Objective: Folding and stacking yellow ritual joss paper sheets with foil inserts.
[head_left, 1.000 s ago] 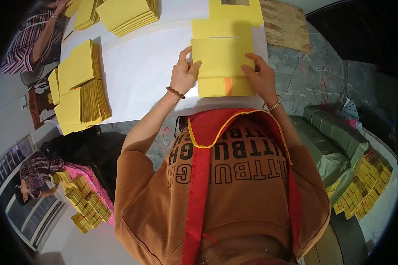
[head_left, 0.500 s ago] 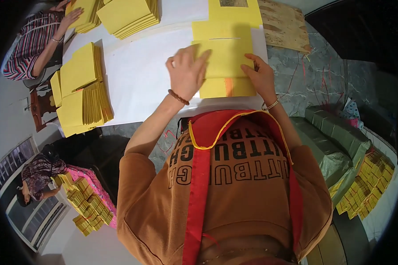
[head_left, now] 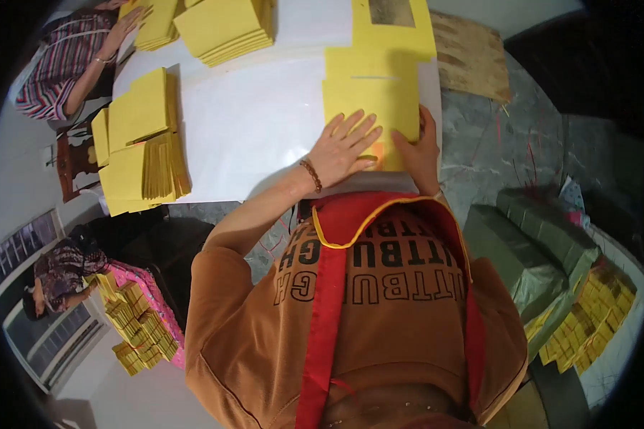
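On the white table in front of me lies a folded yellow paper sheet [head_left: 372, 96] with a thin pale slit across it. My left hand [head_left: 347, 146] rests flat on its near-left part, fingers spread. An orange patch [head_left: 378, 151] shows beside that hand's fingers. At the sheet's right edge is my right hand [head_left: 418, 152], thumb on the paper and fingers apart from it, partly beyond the edge. Behind the sheet lies another yellow paper piece [head_left: 401, 44] with a greyish rectangle on it.
Stacks of folded yellow paper [head_left: 139, 114] stand at the table's left, and another stack [head_left: 225, 32] at the back. A co-worker's hand [head_left: 125, 28] touches a far-left stack. A second person [head_left: 64, 272] sits by bundled yellow papers [head_left: 139, 322]. Green wrapped packages [head_left: 515, 250] lie right.
My left hand has come down and nearer, from raised above the sheet to flat on it. The near fold with its orange strip is now mostly covered. My right hand has slid nearer along the edge.
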A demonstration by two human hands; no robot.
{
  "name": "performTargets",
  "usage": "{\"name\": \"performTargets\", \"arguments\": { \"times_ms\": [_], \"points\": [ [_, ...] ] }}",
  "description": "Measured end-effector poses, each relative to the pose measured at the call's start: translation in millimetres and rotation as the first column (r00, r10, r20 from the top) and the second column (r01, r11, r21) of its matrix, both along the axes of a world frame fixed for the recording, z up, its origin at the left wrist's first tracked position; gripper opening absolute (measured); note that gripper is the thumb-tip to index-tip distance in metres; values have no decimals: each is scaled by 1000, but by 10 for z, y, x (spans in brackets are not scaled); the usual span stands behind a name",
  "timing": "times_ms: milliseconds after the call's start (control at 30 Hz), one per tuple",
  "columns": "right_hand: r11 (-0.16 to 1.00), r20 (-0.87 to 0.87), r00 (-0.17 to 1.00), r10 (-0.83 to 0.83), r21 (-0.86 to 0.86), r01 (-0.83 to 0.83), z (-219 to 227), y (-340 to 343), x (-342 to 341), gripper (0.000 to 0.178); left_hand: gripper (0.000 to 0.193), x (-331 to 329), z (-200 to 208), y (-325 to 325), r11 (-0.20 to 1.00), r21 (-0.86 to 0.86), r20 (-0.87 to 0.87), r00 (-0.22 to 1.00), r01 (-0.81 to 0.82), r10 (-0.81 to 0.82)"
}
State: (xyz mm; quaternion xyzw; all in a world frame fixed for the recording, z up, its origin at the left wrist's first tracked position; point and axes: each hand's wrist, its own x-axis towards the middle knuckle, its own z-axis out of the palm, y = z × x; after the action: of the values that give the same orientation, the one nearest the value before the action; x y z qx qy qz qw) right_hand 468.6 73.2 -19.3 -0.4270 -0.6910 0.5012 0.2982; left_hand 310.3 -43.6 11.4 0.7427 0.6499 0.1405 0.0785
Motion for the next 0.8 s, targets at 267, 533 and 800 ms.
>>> {"name": "performTargets", "arguments": {
  "times_ms": [267, 533, 800],
  "points": [
    [919, -389, 917, -87, -386, -76, 33, 16, 77, 39, 53, 7, 135, 172, 999, -19, -180, 983, 32, -35],
    [748, -564, 776, -282, -636, -190, -95, 87, 161, 33, 42, 45, 100, 485, 989, 142, -331, 939, -50, 95],
    [890, -347, 927, -141, -454, -34, -52, 36, 138, 31, 36, -1313, 877, 342, 838, 488, 413, 910, -246, 27]
  ]
}}
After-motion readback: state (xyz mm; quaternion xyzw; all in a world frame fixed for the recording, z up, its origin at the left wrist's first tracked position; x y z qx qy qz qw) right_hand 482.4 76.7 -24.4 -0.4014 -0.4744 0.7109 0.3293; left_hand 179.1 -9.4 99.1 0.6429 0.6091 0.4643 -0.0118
